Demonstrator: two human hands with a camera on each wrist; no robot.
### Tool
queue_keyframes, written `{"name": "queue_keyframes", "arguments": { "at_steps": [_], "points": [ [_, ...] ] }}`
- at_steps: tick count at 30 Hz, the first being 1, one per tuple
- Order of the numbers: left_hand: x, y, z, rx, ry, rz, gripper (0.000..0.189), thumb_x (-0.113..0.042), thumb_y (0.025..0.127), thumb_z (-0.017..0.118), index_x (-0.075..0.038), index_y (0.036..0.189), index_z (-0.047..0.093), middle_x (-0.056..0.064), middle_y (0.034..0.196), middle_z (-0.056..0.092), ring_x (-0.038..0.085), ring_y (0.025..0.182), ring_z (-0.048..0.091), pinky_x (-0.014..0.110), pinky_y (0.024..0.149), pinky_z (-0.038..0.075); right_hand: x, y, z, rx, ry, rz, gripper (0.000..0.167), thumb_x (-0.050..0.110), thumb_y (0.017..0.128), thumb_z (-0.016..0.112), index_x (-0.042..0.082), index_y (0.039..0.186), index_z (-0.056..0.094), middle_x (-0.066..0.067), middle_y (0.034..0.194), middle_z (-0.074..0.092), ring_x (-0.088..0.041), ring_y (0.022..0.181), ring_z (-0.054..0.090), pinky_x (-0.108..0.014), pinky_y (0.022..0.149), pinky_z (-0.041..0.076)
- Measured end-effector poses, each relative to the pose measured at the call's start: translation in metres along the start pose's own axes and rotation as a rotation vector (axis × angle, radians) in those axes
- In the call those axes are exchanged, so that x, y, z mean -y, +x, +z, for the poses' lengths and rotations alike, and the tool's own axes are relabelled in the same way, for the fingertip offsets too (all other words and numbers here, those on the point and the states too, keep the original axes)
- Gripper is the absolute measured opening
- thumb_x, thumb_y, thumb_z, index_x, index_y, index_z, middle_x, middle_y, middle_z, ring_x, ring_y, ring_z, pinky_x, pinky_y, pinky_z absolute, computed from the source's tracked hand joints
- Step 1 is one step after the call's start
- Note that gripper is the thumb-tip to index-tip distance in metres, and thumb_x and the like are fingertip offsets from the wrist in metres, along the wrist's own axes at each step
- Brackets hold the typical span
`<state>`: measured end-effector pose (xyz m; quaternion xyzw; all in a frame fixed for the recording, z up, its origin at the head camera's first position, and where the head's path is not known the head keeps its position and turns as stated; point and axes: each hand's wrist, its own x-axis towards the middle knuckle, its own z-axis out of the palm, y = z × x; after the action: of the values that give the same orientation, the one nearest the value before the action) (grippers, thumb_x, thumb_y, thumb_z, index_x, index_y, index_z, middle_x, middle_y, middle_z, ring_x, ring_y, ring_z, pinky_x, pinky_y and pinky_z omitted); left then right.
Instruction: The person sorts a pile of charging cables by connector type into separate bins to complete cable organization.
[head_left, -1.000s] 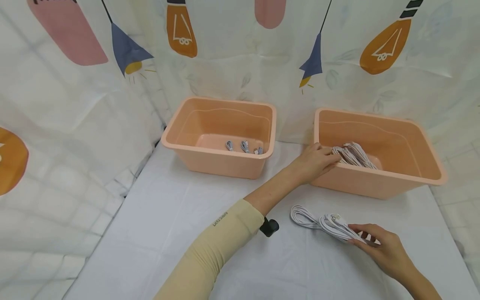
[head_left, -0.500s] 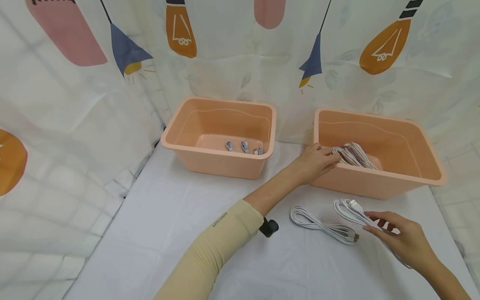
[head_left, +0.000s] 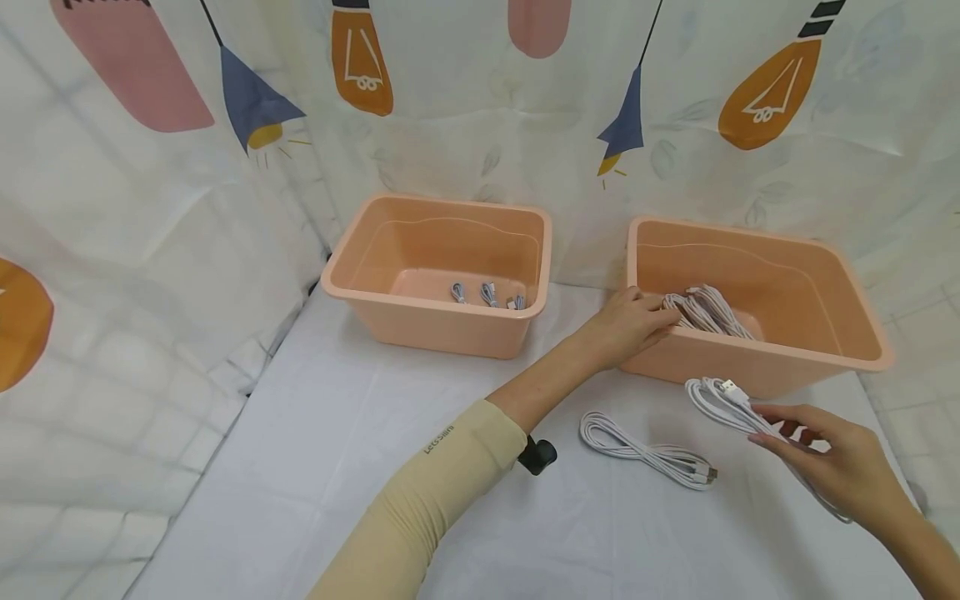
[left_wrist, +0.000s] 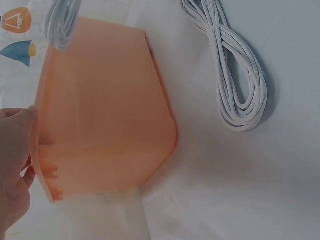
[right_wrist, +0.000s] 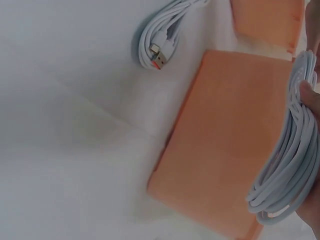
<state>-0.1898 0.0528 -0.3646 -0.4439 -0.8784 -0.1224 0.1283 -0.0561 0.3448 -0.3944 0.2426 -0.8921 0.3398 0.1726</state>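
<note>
My left hand [head_left: 626, 325] grips the near left rim of the right-hand peach bin [head_left: 720, 367]; in the left wrist view the fingers [left_wrist: 30, 176] curl over that edge. Several bundled white cables [head_left: 708, 312] lie inside this bin. My right hand [head_left: 843, 458] pinches a coiled white USB cable [head_left: 723, 407] above the table, just in front of the bin, its plug facing up and its tail hanging below the palm. A second coiled white USB cable [head_left: 648, 452] rests on the table between my arms. The right wrist view shows its metal plugs [right_wrist: 159, 59].
To the left stands another peach bin [head_left: 442, 323] with three small tied grey cables [head_left: 489, 293] in it. A white cloth [head_left: 322, 442] covers the table. Printed curtains [head_left: 480, 142] hang behind and at the left. A black device [head_left: 538, 456] shows below my left forearm.
My right hand has lifted one coiled cable off the other and carried it up and to the right, toward the bin. The lower cable stays on the table. My left hand has not moved.
</note>
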Motion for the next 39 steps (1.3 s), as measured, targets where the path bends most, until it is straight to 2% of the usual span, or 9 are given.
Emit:
{"name": "queue_keyframes", "arguments": {
  "at_steps": [7, 16, 22, 24, 28, 31, 35, 39],
  "points": [
    [0.000, 0.000, 0.000, -0.003, -0.025, -0.003, 0.018, -0.023, 0.110, 0.057, -0.016, 0.119, 0.071, 0.000, 0.110, 0.071, 0.017, 0.108, 0.065, 0.030, 0.098, 0.043, -0.002, 0.009, -0.011, -0.015, 0.017, -0.008, 0.044, -0.002, 0.071, 0.093, 0.004, 0.113, 0.080, 0.032, 0.099, 0.070, 0.011, 0.081, 0.055, -0.005, 0.068, 0.044],
    [-0.001, 0.001, -0.002, 0.030, -0.031, -0.029, 0.020, -0.025, 0.109, 0.060, -0.017, 0.122, 0.071, 0.000, 0.113, 0.071, 0.014, 0.109, 0.067, 0.029, 0.098, 0.043, -0.003, 0.022, -0.027, -0.018, -0.049, 0.030, 0.040, -0.005, 0.071, 0.092, 0.005, 0.107, 0.080, 0.032, 0.084, 0.063, 0.014, 0.077, 0.053, -0.003, 0.066, 0.044],
    [-0.001, 0.003, -0.003, 0.073, -0.059, -0.069, 0.021, -0.027, 0.110, 0.059, -0.015, 0.123, 0.070, 0.000, 0.116, 0.071, 0.013, 0.112, 0.067, 0.030, 0.106, 0.041, -0.005, 0.035, -0.037, -0.005, -0.098, 0.033, 0.039, -0.001, 0.076, 0.092, -0.001, 0.112, 0.078, 0.044, 0.103, 0.060, 0.017, 0.083, 0.052, -0.002, 0.068, 0.044],
    [0.000, 0.003, -0.004, 0.084, -0.075, -0.078, 0.021, -0.027, 0.109, 0.060, -0.015, 0.123, 0.071, -0.001, 0.116, 0.072, 0.013, 0.112, 0.067, 0.030, 0.107, 0.040, -0.005, 0.039, -0.041, 0.003, -0.101, 0.058, 0.038, 0.002, 0.078, 0.091, 0.000, 0.114, 0.078, 0.045, 0.103, 0.059, 0.017, 0.083, 0.051, -0.001, 0.069, 0.044],
    [0.000, 0.004, -0.004, 0.092, -0.117, -0.105, 0.020, -0.027, 0.108, 0.062, -0.015, 0.122, 0.071, -0.002, 0.119, 0.073, 0.012, 0.113, 0.067, 0.028, 0.105, 0.041, -0.007, 0.047, -0.049, 0.012, -0.106, 0.092, 0.034, 0.001, 0.082, 0.088, 0.007, 0.114, 0.080, 0.037, 0.088, 0.061, 0.016, 0.080, 0.050, -0.001, 0.068, 0.043],
    [0.000, 0.004, -0.005, 0.094, -0.152, -0.124, 0.019, -0.026, 0.108, 0.063, -0.015, 0.121, 0.072, -0.002, 0.122, 0.073, 0.012, 0.114, 0.066, 0.027, 0.104, 0.041, -0.007, 0.054, -0.053, 0.019, -0.128, 0.100, 0.031, -0.001, 0.082, 0.087, 0.005, 0.112, 0.079, 0.032, 0.082, 0.060, 0.017, 0.079, 0.049, -0.001, 0.067, 0.043],
    [0.000, 0.004, -0.007, 0.094, -0.173, -0.134, 0.019, -0.026, 0.107, 0.064, -0.015, 0.120, 0.073, -0.002, 0.120, 0.074, 0.011, 0.109, 0.067, 0.027, 0.100, 0.041, -0.008, 0.063, -0.058, 0.036, -0.138, 0.143, 0.030, -0.001, 0.084, 0.085, -0.004, 0.113, 0.075, 0.038, 0.085, 0.058, 0.018, 0.079, 0.048, -0.001, 0.066, 0.042],
    [0.001, 0.005, -0.007, 0.099, -0.166, -0.136, 0.019, -0.027, 0.107, 0.065, -0.015, 0.120, 0.073, -0.002, 0.118, 0.074, 0.011, 0.104, 0.066, 0.026, 0.096, 0.041, -0.009, 0.071, -0.061, 0.050, -0.154, 0.193, 0.031, 0.002, 0.087, 0.084, -0.007, 0.115, 0.074, 0.044, 0.088, 0.054, 0.018, 0.078, 0.046, -0.001, 0.065, 0.040]
  ]
}}
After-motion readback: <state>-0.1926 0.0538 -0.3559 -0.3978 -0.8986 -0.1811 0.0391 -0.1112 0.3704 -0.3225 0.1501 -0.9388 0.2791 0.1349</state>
